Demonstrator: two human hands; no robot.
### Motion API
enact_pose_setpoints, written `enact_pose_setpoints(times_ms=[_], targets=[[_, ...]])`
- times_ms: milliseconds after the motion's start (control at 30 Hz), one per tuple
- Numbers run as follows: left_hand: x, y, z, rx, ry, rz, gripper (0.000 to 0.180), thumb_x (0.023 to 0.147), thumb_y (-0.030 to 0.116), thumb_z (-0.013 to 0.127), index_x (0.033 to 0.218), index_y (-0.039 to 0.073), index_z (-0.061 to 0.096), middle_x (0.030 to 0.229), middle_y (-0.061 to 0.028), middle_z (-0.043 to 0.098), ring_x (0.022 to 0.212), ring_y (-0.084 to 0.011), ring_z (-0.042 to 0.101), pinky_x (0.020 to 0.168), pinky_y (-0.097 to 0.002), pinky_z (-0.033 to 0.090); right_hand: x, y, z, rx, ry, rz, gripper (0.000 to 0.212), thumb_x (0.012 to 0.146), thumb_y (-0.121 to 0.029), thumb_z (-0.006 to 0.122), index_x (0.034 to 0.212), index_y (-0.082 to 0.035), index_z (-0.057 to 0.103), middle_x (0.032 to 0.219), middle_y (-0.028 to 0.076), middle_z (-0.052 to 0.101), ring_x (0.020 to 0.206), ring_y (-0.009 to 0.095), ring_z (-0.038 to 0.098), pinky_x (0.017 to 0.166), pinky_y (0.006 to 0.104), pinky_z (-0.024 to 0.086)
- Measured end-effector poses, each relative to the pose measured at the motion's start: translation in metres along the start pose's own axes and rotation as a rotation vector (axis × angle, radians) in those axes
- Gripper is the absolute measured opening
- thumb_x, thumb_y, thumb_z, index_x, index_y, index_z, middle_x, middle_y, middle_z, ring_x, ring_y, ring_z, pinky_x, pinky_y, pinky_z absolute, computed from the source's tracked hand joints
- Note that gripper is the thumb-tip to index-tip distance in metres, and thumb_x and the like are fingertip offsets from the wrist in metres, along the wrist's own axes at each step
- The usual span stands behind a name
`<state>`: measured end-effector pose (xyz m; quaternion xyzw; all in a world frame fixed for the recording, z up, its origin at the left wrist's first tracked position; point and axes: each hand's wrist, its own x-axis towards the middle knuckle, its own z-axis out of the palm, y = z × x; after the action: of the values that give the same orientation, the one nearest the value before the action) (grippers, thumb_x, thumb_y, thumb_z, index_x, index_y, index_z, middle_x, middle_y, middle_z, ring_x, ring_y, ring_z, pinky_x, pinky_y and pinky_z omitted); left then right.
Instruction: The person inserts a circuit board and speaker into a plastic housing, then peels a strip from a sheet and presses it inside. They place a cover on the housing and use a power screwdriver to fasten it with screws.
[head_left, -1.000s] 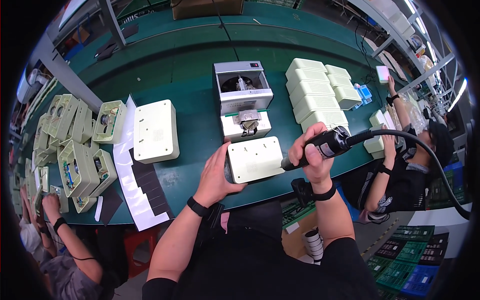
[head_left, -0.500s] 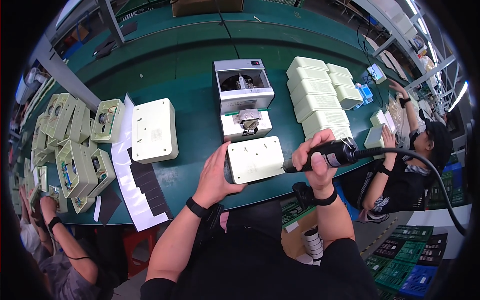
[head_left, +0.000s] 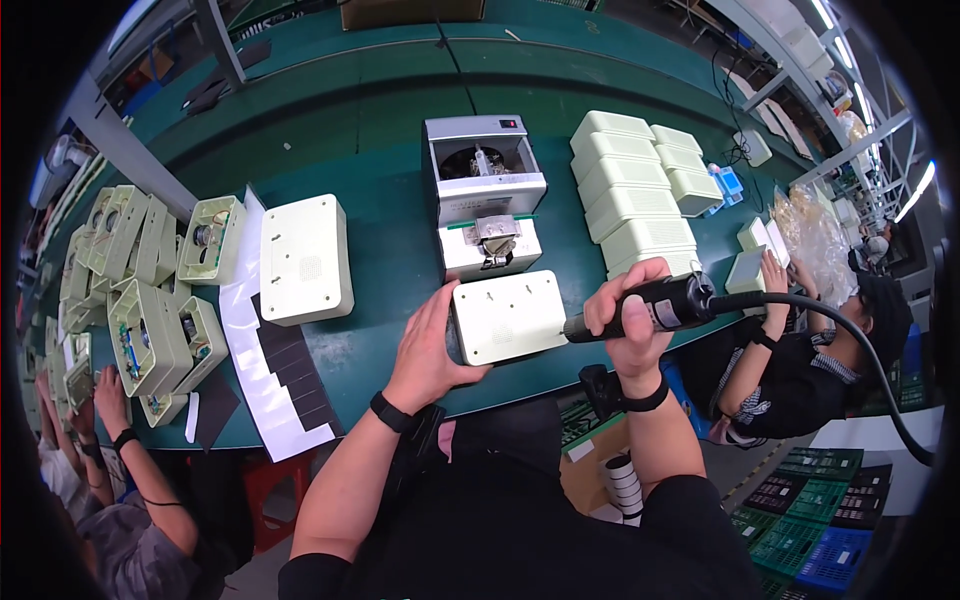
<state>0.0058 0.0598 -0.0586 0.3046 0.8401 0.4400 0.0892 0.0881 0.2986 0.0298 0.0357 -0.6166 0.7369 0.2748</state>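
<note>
A cream plastic housing (head_left: 512, 322) lies on the green bench in front of me, its flat side with corner holes and two keyhole slots facing up. My left hand (head_left: 428, 345) grips its left end, thumb along the near edge and fingers up the left side. My right hand (head_left: 635, 325) is wrapped round a black electric screwdriver (head_left: 688, 298), held nearly level. Its tip is at the housing's right end, by the near right corner; whether it sits in the hole I cannot tell. Just beyond the housing stands a grey and white screw feeder (head_left: 488, 195).
Another cream housing (head_left: 303, 260) lies to the left, beside white and black sheets (head_left: 250, 330). Open housings with wiring (head_left: 145, 335) are piled farther left. Stacked cream housings (head_left: 640, 190) stand at right. The screwdriver's cable (head_left: 830, 305) arcs right. Co-workers sit on both sides.
My hands, the housing and the screwdriver are almost unmoved. The co-worker at right has lowered a raised arm toward the bench, and the left co-worker's hands have shifted.
</note>
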Motion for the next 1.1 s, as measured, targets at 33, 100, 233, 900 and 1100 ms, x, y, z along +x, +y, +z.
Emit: enact_pose_setpoints(times_ms=[33,100,233,900,1100], targets=[[0.0,0.0,0.0,-0.002,0.0,0.001,0.116,0.062,0.03,0.095,0.157,0.006,0.034,0.153,-0.0175,0.05,0.142,-0.0384,0.048,0.12,-0.0468,0.038,0.0,-0.001,0.0,-0.003,-0.001,-0.007,0.037,0.095,-0.025,0.071,0.11,-0.008,0.042,0.072,0.009,0.056,0.056,0.017,0.053,0.055,0.0331,0.049],[-0.001,-0.002,0.0,-0.003,0.001,-0.002,0.118,0.062,0.029,0.095,0.159,0.006,0.032,0.153,-0.0186,0.051,0.142,-0.0385,0.048,0.12,-0.0463,0.038,0.001,-0.001,0.002,-0.056,-0.008,-0.009,0.034,0.095,-0.023,0.07,0.11,-0.008,0.043,0.071,0.009,0.056,0.056,0.017,0.053,0.055,0.0334,0.049],[-0.005,-0.002,0.002,0.001,-0.011,-0.005,0.117,0.063,0.031,0.094,0.159,0.007,0.033,0.153,-0.0193,0.05,0.143,-0.0388,0.047,0.12,-0.0465,0.038,-0.001,-0.002,0.003,-0.045,-0.017,-0.006,0.03,0.096,-0.019,0.068,0.111,-0.008,0.044,0.07,0.009,0.056,0.056,0.017,0.054,0.055,0.0331,0.049],[0.021,0.021,-0.04,-0.301,-0.344,-0.136,0.067,0.088,0.04,0.08,0.143,0.005,0.063,0.122,-0.0157,0.075,0.113,-0.0228,0.07,0.103,-0.0365,0.051,0.113,-0.009,0.01,-0.194,0.123,0.604,0.05,0.09,-0.049,0.081,0.093,-0.004,0.059,0.075,0.003,0.059,0.061,0.012,0.06,0.056,0.028,0.053],[0.018,0.023,-0.041,-0.246,-0.247,-0.04,0.074,0.079,0.037,0.087,0.142,0.005,0.063,0.126,-0.018,0.072,0.117,-0.027,0.068,0.105,-0.0395,0.05,0.104,-0.022,0.017,-0.185,0.12,0.504,0.048,0.09,-0.046,0.082,0.093,-0.004,0.059,0.073,0.003,0.06,0.059,0.012,0.06,0.055,0.028,0.051]])
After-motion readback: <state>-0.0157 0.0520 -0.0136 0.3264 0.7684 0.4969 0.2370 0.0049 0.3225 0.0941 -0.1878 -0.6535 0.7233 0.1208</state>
